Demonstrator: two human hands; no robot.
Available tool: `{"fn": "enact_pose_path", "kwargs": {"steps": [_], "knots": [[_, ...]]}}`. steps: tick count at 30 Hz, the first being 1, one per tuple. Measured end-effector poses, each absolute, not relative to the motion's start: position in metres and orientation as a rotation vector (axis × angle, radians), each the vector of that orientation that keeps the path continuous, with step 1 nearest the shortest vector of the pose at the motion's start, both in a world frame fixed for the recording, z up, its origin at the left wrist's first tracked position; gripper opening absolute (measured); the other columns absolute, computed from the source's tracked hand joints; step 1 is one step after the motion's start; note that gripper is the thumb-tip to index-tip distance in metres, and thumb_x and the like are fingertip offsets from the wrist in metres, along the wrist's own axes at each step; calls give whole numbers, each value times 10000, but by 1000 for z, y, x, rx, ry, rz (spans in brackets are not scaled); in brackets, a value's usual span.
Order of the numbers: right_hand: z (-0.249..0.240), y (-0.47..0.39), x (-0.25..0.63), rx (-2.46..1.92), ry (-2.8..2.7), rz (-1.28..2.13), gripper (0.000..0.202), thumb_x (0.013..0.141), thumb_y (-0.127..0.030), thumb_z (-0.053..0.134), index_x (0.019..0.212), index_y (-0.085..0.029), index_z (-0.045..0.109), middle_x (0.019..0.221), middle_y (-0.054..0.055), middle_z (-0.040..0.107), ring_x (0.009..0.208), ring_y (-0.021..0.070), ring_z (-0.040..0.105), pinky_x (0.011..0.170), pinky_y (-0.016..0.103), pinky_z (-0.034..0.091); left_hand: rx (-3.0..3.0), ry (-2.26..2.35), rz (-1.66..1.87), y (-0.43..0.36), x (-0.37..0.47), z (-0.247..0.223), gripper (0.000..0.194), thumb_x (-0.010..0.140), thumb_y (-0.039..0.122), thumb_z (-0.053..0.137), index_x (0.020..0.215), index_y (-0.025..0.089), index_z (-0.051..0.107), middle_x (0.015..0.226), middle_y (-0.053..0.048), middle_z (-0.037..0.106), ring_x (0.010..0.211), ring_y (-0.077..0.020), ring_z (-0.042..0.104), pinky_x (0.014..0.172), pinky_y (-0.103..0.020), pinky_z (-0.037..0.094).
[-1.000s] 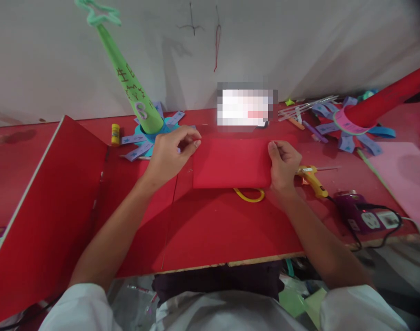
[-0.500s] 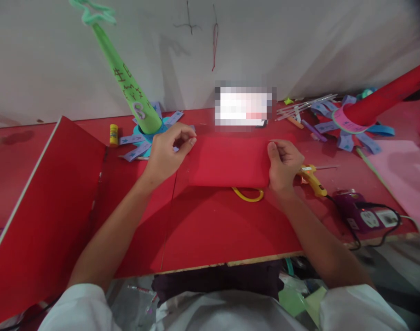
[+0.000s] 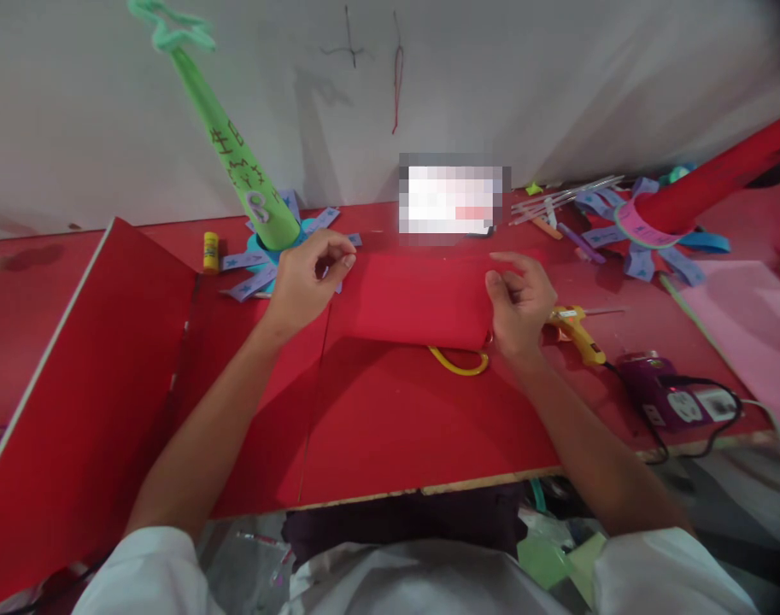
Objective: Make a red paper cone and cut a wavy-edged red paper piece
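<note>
A sheet of red paper (image 3: 421,297) lies curled over itself on the red table (image 3: 390,427), its near edge rounded like a roll. My left hand (image 3: 306,278) pinches the sheet's left end between thumb and fingers. At the right end, my right hand (image 3: 521,299) grips the rolled edge with fingers curled around it. A yellow loop (image 3: 457,363), seemingly a scissors handle, sticks out from under the paper's near edge.
A green paper cone (image 3: 239,162) with a star top stands behind my left hand, a glue stick (image 3: 210,250) beside it. A yellow glue gun (image 3: 578,329) and purple power strip (image 3: 675,397) lie right. A red cone (image 3: 703,192), pink sheet (image 3: 741,325) and raised red board (image 3: 82,384) flank the area.
The flat red sheet has curled into a rounder roll. My right hand shifted left and wrapped its fingers around the right end; my left hand moved slightly left and up.
</note>
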State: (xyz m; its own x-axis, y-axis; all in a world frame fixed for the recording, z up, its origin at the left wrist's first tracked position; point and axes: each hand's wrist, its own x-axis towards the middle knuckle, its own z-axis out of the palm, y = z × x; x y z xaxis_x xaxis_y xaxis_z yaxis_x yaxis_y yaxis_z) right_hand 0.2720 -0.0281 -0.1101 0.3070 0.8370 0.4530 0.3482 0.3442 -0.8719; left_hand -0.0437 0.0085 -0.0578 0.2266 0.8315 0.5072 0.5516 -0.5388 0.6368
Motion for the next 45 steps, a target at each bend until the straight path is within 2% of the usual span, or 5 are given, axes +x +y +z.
{"fn": "enact_pose_path", "kwargs": {"steps": [11,17,21,32,45], "knots": [[-104,-31,270,-1223,-1413,699,361,943,-630,714,1003,-276,677,569,-75,429,481,141,326,527,330,226,2100,1274,1131,8,-63,-51,70,956,295,664,978,230,673,825,0,666,730,-156,629,715,-307,547],[-114,-26,268,-1257,-1609,940,296,958,-563,691,1017,-275,656,570,-67,473,520,170,403,567,333,295,1939,1345,952,-9,-83,-88,143,906,351,686,903,217,634,836,-20,716,745,-171,670,705,-302,539],[-124,-26,263,-1301,-1897,840,219,1009,-478,600,1023,-262,637,643,-36,580,596,191,538,665,347,397,2117,1519,763,-31,-91,-120,136,986,358,579,944,237,624,891,-39,753,820,-215,706,756,-343,533],[-138,-28,263,-1454,-2107,560,180,1023,-409,589,1072,-259,675,664,-23,590,583,188,532,655,325,339,2513,1563,489,-46,-94,-144,231,1099,309,444,1053,226,655,1020,-109,737,970,-277,666,917,-427,506],[-144,-30,262,-1477,-2191,453,191,1039,-394,562,1109,-265,683,659,-15,578,587,190,537,647,312,306,2684,1476,524,-43,-93,-142,256,1111,262,473,1098,205,722,1061,-126,709,1028,-303,640,904,-438,484]]}}
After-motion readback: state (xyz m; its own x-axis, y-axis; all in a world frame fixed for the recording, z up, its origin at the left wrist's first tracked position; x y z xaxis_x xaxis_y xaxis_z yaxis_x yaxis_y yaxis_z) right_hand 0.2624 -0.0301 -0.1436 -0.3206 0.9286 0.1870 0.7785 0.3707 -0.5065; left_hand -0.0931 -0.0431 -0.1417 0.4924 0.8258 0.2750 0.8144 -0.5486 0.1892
